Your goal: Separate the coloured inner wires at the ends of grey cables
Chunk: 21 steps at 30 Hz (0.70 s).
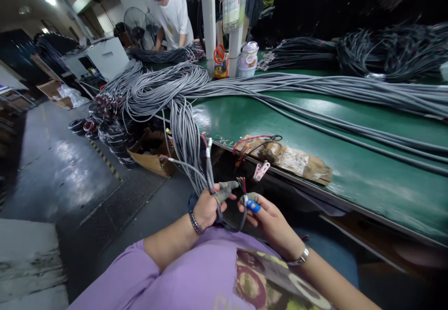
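Observation:
My left hand [212,206] is closed round a few grey cables [209,163] from the hanging bundle. Its thumb and forefinger, in grey finger covers, point toward my right hand [262,213]. That hand pinches the end of one grey cable [242,221], which loops down between my hands. Thin red and dark wires [241,185] fan out from this cable's stripped end. A blue wrap [252,206] sits on a right finger. Another cable end [168,159] with a white band sticks out left of the bundle.
A thick heap of grey cables [168,86] lies across the green table [224,118]. At its near edge are a wooden board [297,163] and a pink clip [261,171]. A cardboard box [150,153] stands below left. A person [175,16] works at the far end.

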Available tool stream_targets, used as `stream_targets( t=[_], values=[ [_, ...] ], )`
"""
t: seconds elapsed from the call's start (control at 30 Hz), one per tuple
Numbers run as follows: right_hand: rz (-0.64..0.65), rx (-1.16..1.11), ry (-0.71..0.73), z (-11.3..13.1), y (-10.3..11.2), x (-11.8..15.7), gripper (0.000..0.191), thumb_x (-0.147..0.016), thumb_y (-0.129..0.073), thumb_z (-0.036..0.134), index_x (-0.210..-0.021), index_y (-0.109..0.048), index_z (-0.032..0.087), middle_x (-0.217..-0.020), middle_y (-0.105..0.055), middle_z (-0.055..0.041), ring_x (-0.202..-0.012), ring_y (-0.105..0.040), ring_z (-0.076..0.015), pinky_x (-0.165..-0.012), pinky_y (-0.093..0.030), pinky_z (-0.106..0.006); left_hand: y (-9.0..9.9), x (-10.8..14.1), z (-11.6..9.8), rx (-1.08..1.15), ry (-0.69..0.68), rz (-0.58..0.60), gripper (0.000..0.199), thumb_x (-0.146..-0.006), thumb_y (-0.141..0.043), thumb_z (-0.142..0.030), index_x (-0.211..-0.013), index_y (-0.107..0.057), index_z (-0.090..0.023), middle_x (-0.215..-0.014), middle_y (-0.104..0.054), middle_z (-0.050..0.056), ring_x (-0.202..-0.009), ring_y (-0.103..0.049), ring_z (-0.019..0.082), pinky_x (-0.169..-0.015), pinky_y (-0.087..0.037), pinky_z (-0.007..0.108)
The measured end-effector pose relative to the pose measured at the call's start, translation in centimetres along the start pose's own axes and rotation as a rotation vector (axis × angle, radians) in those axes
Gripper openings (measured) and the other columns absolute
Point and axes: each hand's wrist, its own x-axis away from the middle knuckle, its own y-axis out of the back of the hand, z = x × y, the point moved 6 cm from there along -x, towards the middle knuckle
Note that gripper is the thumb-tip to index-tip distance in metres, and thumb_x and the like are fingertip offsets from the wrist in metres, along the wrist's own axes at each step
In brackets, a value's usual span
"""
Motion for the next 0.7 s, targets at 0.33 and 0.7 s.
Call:
stream_targets(
  t=[0.33, 0.7],
  values=[
    [0.035, -0.101, -0.208, -2.9, 0.6, -0.6, 0.033, -0.069, -0.076, 0.046, -0.076, -0.063, 0.017, -0.065, -0.056, 0.0012, -0.047, -0.032, -0.0056, -0.049, -0.029, -0.024, -1.8, -0.1, 1.1, -0.188, 0.066, 0.123, 0.046, -0.071, -0.071, -0.048, -0.098, -0.07, -0.011, -0.054, -0.055, 0.0, -0.046, -0.043, 0.006, -0.045, -0.027, 0.019],
    [-0.126, 0.578, 0.074, 3.6, 2.7, -2.0, 0.034, -0.075, -0.063, 0.053, -0.086, -0.059, 0.021, -0.072, -0.064, -0.0025, -0.063, -0.055, -0.0166, -0.06, -0.043, -0.029, -3.0, -0.6, 0.3, -0.36, 0.021, 0.141, 0.035, -0.075, -0.065, -0.048, -0.069, -0.056, -0.015, -0.058, -0.063, 0.002, -0.045, -0.046, 0.007, -0.044, -0.033, 0.019]
  ],
)
